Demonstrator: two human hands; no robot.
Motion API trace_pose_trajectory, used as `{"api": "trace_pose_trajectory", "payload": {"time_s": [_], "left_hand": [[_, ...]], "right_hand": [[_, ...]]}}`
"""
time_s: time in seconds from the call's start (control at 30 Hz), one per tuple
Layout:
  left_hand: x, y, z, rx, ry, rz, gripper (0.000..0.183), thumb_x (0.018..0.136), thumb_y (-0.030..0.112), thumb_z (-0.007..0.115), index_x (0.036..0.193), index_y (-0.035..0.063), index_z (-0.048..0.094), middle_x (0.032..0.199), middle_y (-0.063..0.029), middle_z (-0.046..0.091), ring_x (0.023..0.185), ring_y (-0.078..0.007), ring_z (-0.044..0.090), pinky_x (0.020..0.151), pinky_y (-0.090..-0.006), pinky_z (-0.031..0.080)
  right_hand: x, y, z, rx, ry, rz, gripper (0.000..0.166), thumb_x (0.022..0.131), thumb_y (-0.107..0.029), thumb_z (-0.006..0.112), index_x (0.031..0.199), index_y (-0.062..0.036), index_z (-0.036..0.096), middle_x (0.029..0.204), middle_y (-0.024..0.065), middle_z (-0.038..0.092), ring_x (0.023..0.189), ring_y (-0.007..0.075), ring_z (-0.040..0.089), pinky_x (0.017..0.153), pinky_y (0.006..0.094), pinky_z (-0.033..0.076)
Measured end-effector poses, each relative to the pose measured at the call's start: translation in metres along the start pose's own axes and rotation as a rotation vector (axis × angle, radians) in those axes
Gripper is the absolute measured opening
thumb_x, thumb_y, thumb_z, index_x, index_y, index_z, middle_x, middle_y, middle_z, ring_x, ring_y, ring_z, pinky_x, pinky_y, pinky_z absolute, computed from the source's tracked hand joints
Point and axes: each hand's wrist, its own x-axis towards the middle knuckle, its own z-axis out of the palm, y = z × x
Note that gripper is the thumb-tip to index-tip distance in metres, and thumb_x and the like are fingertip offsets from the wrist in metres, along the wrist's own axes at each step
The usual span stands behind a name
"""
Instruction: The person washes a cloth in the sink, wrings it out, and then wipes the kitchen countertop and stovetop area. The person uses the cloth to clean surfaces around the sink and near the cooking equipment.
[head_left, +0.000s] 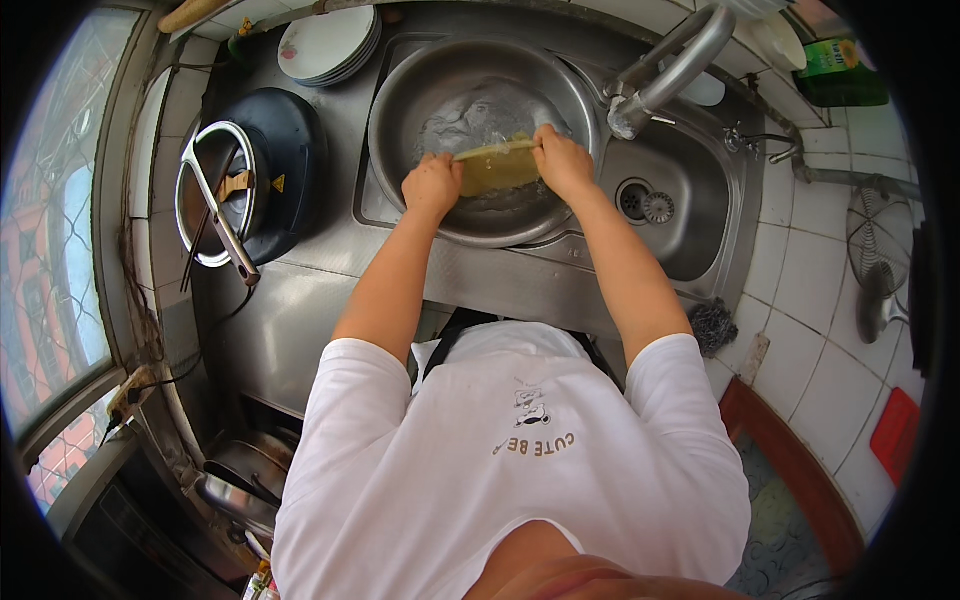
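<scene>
A large round stainless steel basin (390, 97) with water in it rests over the left bowl of the sink. My left hand (433, 182) grips the left upper corner of a yellow cloth (499, 171), and my right hand (562, 163) grips its right upper corner. Between the two hands the cloth is stretched out, its top edge raised and its lower part in the water. Ripples and splashes show around it. The fingertips are partly hidden behind the cloth and the knuckles.
A metal faucet (637, 105) stands right of the basin, above the right sink bowl (675, 232). Stacked plates (326, 45) are at the back left. A black appliance (289, 172) holds a metal pot or lid with chopsticks. A steel scourer (712, 328) lies by the right wall.
</scene>
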Motion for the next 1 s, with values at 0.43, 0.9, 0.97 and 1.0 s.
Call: {"api": "trace_pose_trajectory", "payload": {"time_s": [0.43, 0.9, 0.97, 1.0], "left_hand": [[-0.005, 0.029, -0.045, -0.342, 0.422, 0.129, 0.014, 0.085, 0.024, 0.058, 0.090, 0.0119, 0.063, 0.089, -0.0075, 0.056, 0.078, -0.0272, 0.059, 0.065, -0.0377, 0.046], [-0.012, 0.026, 0.077, -0.293, -0.392, -0.082, 0.024, 0.087, 0.018, 0.051, 0.108, 0.0096, 0.060, 0.104, -0.0065, 0.061, 0.092, -0.0251, 0.060, 0.083, -0.0396, 0.046], [-0.008, 0.037, 0.075, -0.839, -0.282, -0.171, 0.024, 0.089, 0.018, 0.052, 0.109, 0.0070, 0.058, 0.105, -0.0061, 0.061, 0.091, -0.0208, 0.060, 0.083, -0.0329, 0.046], [-0.009, 0.040, 0.075, -1.113, -0.219, -0.220, 0.024, 0.090, 0.019, 0.052, 0.109, 0.0056, 0.058, 0.106, -0.0059, 0.060, 0.091, -0.0187, 0.060, 0.083, -0.0296, 0.046]], "right_hand": [[0.009, -0.009, -0.023, 0.219, 0.391, -0.267, 0.030, 0.084, -0.008, 0.049, 0.113, -0.0141, 0.054, 0.101, 0.0062, 0.061, 0.092, 0.0251, 0.060, 0.080, 0.0374, 0.047], [-0.014, 0.013, 0.063, 0.018, -0.366, 0.119, 0.026, 0.083, -0.018, 0.049, 0.107, -0.0180, 0.061, 0.110, 0.0089, 0.058, 0.100, 0.0324, 0.054, 0.087, 0.0416, 0.043], [-0.014, 0.020, 0.074, 0.577, -0.308, 0.255, 0.030, 0.087, -0.032, 0.049, 0.110, -0.0145, 0.058, 0.105, 0.0090, 0.059, 0.091, 0.0281, 0.058, 0.080, 0.0406, 0.046], [-0.017, 0.012, 0.068, 0.987, -0.376, 0.416, 0.032, 0.088, -0.036, 0.049, 0.110, -0.0137, 0.057, 0.105, 0.0073, 0.059, 0.090, 0.0245, 0.057, 0.078, 0.0389, 0.047]]}}
